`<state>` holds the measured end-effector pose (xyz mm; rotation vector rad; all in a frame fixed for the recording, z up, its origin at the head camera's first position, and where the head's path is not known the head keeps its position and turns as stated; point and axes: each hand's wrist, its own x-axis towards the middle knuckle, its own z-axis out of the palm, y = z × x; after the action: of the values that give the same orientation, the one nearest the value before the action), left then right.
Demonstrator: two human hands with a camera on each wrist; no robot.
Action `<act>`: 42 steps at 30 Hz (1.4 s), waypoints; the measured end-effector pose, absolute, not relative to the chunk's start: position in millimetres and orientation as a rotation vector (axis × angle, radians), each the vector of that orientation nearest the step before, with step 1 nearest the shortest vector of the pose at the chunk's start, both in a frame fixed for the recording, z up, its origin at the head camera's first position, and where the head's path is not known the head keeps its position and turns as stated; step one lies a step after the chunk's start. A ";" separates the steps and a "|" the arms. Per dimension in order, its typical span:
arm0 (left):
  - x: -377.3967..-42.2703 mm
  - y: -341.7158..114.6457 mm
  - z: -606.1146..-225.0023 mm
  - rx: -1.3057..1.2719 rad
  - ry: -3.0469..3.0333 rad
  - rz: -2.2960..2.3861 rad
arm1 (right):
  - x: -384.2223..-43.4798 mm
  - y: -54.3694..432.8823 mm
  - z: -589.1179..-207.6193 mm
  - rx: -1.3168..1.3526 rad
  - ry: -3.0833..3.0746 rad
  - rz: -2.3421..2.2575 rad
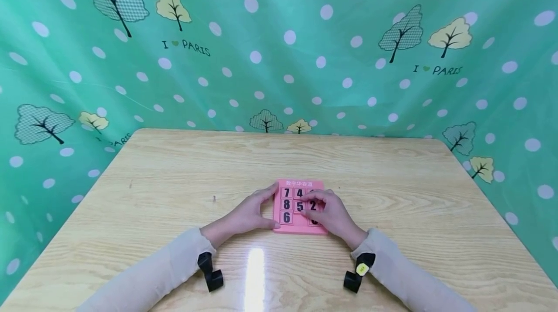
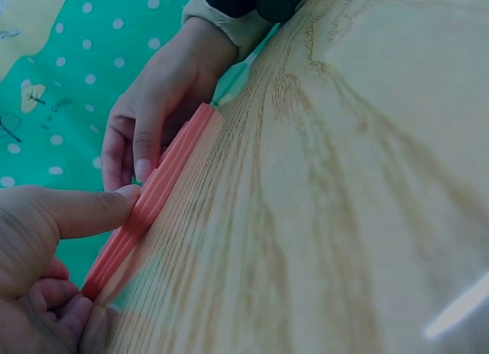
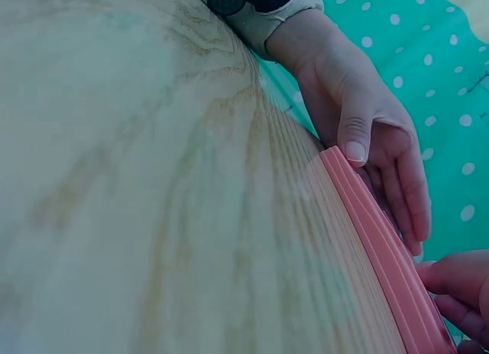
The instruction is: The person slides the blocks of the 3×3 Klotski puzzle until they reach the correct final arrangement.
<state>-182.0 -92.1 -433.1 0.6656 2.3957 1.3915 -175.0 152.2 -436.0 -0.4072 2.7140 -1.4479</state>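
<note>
A pink sliding number puzzle (image 1: pixel 298 229) lies flat on the wooden table. My left hand (image 1: pixel 247 214) grips its left side, index finger at the upper corner and thumb at the lower one. Over the board, my right hand (image 1: pixel 334 212) has its thumb and index finger at the 5 tile (image 1: pixel 299 207), pinching it. Tiles 7, 4, 8 and 6 show plainly; the fingers partly cover the right column, where a 2 (image 1: pixel 313 206) is readable. Below the 5 is a gap in the bottom row. From the left wrist, the board's pink edge (image 2: pixel 157 189) appears side-on.
The wooden table (image 1: pixel 174 171) extends around the board, with a bright light reflection (image 1: pixel 255 278) near the front. A green dotted cloth (image 1: pixel 279 60) hangs behind and beside it. Black wrist cameras (image 1: pixel 213 278) sit at both cuffs.
</note>
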 end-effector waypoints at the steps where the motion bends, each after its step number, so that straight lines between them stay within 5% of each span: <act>1: -182.0 -91.9 -433.1 0.666 2.397 1.388 | -175.1 152.3 -435.8 -0.398 2.712 -1.448; 42: -184.1 -90.7 -436.4 0.700 2.417 1.379 | -171.9 170.2 -423.0 -0.430 2.649 -1.485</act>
<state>-184.1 -90.7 -436.4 0.6997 2.4174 1.3791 -171.9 170.2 -423.0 -0.4303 2.6490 -1.4848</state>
